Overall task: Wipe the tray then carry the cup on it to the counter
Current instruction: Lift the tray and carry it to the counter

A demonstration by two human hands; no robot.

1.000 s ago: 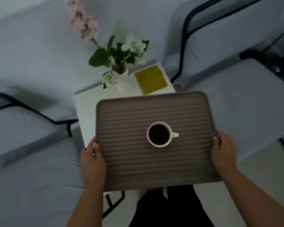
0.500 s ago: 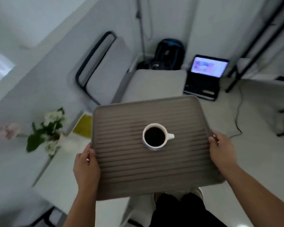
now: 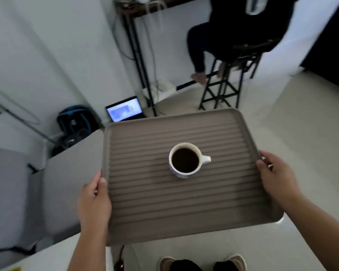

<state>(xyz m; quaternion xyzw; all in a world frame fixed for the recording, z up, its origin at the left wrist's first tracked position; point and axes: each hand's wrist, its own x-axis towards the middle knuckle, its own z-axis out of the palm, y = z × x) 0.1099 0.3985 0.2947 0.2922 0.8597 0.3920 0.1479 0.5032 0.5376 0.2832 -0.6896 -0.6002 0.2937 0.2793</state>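
I hold a brown ribbed tray level in front of me, above the floor. My left hand grips its left edge and my right hand grips its right edge. A white cup full of dark coffee stands upright near the tray's middle, its handle pointing right.
A grey seat is at my left. An open laptop and a dark backpack lie on the floor by the wall. Ahead, a person sits on a black stool at a high dark counter. Pale floor spreads to the right.
I have turned right, away from the white side table with the flowers and yellow cloth. The counter and the seated person have come into view. Both hands keep their grip on the tray.
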